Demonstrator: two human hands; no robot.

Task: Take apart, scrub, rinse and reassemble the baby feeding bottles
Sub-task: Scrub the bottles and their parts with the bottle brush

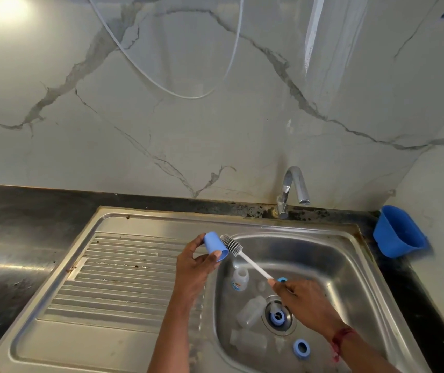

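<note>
Where the veined marble wall (215, 135) meets the black counter (13, 238), a steel sink (355, 265) is set in. Its ribbed drainboard (124, 270) lies to the left and its basin to the right. A blue plastic tub (398, 232) sits at the far right corner of the counter, against the wall. A chrome tap (293, 188) rises behind the basin with its spout turned right, and no water is running.

Both arms reach in from the near edge, the hands held apart above the basin. The left hand (194, 265) hovers over the basin's left rim. Its thumb and fingers are curled round a blue cap (214, 246), which lies tilted with its open mouth facing right. The right hand (304, 300), with a red thread (340, 337) at the wrist, pinches the near end of a bottle brush (250, 265). The white handle slants up and to the left, and the grey bristle head (231, 244) sits just beside the cap's mouth, touching or nearly touching its rim.

Down in the basin the bottles lie taken apart. One clear bottle (240, 278) with a printed label stands at the far left. A second bottle (250, 310) lies on its side just left of the drain (285, 328). A third bottle (247, 340) lies nearer, along the near wall. A blue ring (277, 319) rests on the drain, and a small clear part stands in it, too blurred to name. Another blue ring (301, 348) lies flat at the near side, right of the third bottle. A further ring (282, 279) peeks out just beyond the right hand's fingertips.
</note>
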